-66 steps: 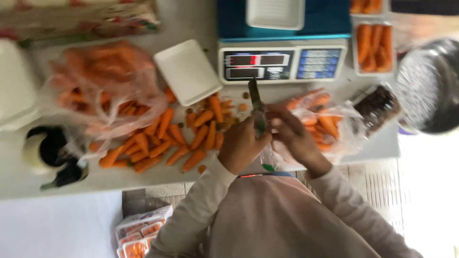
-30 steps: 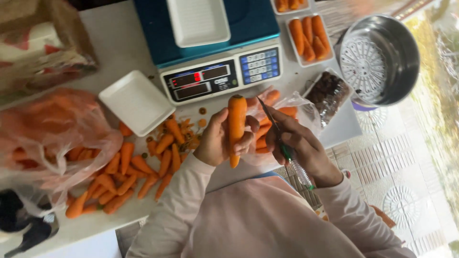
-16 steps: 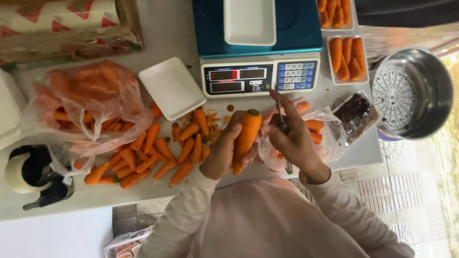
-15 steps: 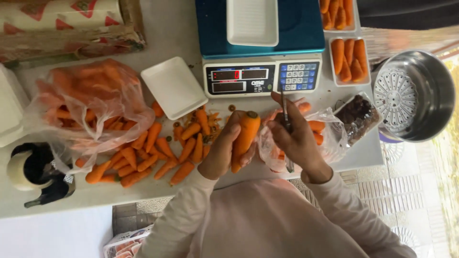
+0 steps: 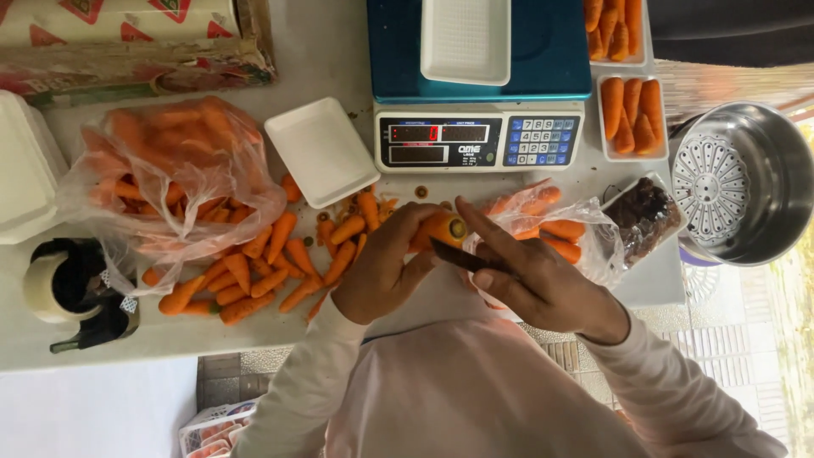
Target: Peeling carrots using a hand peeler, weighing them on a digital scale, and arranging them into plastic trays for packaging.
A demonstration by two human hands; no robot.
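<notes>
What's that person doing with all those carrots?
The person is cutting a carrot. The left hand holds it up, and the right hand presses a dark knife against its end. More loose carrots lie on the white table, beside a plastic bag of carrots. A scale with an empty white tray stands behind.

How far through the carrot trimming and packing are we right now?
Done: two trays of carrots sit packed beside the scale. In hand: the left hand holds a carrot against the knife in the right hand. Left: loose carrots, a full bag, two empty trays.
</notes>
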